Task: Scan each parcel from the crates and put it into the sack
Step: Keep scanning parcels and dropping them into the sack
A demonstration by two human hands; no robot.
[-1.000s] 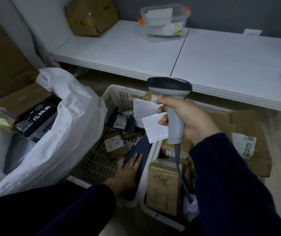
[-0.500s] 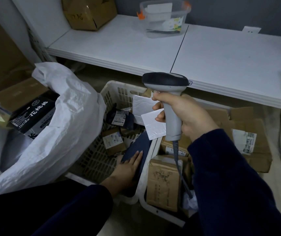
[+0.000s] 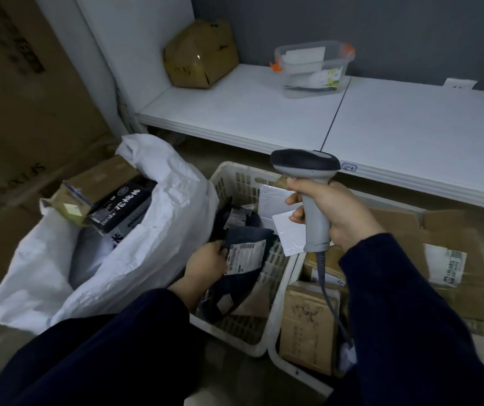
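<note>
My left hand [image 3: 207,260] grips the left edge of a dark blue soft parcel [image 3: 249,238] with a white label, lifted and tilted inside the left white crate [image 3: 229,177]. My right hand [image 3: 334,212] holds a grey barcode scanner [image 3: 308,171] by its handle above the crates, its head pointing left and its cable hanging down. White and dark soft parcels lie deeper in the left crate. The right crate [image 3: 290,367] holds brown cardboard parcels [image 3: 308,326]. The white sack [image 3: 158,230] stands open at the left with a black box [image 3: 120,209] and a brown box inside.
A white shelf [image 3: 264,112] runs behind the crates, carrying a cardboard box [image 3: 202,54] and a clear plastic tub [image 3: 311,68]. Large brown cartons [image 3: 15,112] stand at the far left. A flattened carton [image 3: 454,253] with a label lies to the right of the crates.
My left hand went from lying flat on the dark parcel at the crate bottom to gripping its edge and lifting it, label up. The scanner stayed in place.
</note>
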